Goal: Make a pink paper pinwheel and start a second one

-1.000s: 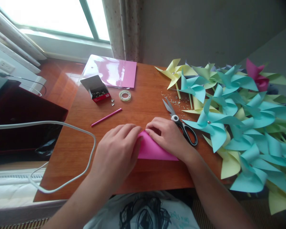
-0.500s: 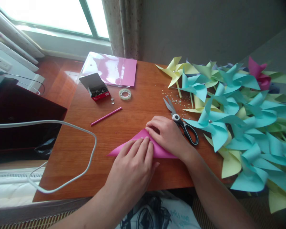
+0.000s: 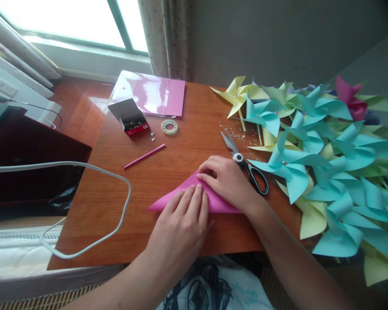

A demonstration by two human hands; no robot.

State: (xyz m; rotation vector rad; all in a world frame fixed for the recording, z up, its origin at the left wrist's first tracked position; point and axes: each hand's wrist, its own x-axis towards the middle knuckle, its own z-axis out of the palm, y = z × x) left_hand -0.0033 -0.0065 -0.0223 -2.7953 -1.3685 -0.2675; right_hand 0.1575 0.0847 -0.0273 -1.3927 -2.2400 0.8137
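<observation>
We have a folded pink paper [image 3: 220,204] near the front edge of the table [image 3: 197,133]. Our left hand [image 3: 181,224] lies flat on it, fingers side by side. Our right hand [image 3: 226,180] has thumb and finger close together at its top point; we cannot tell if they pinch it. Scissors [image 3: 243,163] lie beside, toward the right edge.

Much of the pink paper [image 3: 220,205] is covered by the left hand [image 3: 181,224]. The window [image 3: 67,21] is cut off by the top edge, the shirt [image 3: 242,280] by the bottom; tiny scattered specks [image 3: 244,137] cannot be identified.
</observation>
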